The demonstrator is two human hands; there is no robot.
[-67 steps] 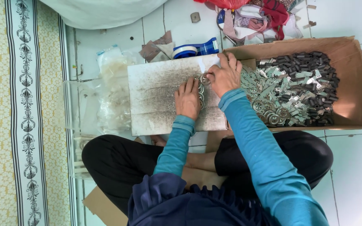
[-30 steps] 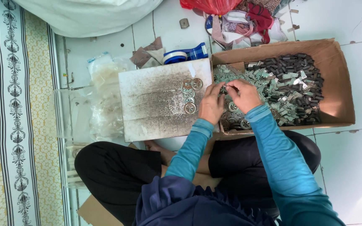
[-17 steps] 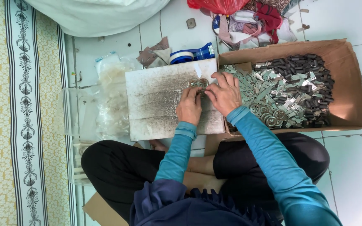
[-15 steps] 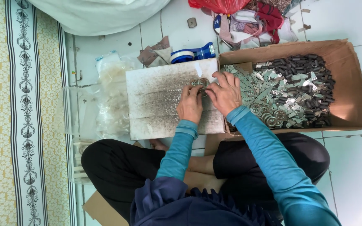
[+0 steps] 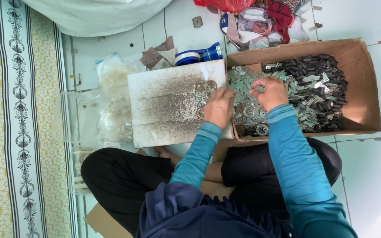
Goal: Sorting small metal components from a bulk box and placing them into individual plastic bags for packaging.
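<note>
I sit cross-legged on a tiled floor over a smudged white board [image 5: 164,110] that bears several round metal washers [image 5: 203,88] near its right edge. My left hand [image 5: 219,108] rests at that edge, fingers curled over small parts; what it holds is hidden. Past the edge, my right hand [image 5: 270,92] lies on the heap of flat metal pieces [image 5: 252,114] inside a cardboard box [image 5: 367,79], fingers bent into the pile. The dark cylindrical parts [image 5: 318,72] fill the box's far right half.
Clear plastic bags [image 5: 106,101] lie left of the board. A blue tape dispenser [image 5: 199,55] and cardboard scraps sit behind it. A pile of cloths and a red bag [image 5: 261,17] lies at the top, a white sack [image 5: 98,15] at top left, a patterned mat [image 5: 18,123] along the left.
Both hands were together over the washers on the board half a second ago. My right hand has since moved right into the box's metal pieces, and my left hand has slid to the board's right edge.
</note>
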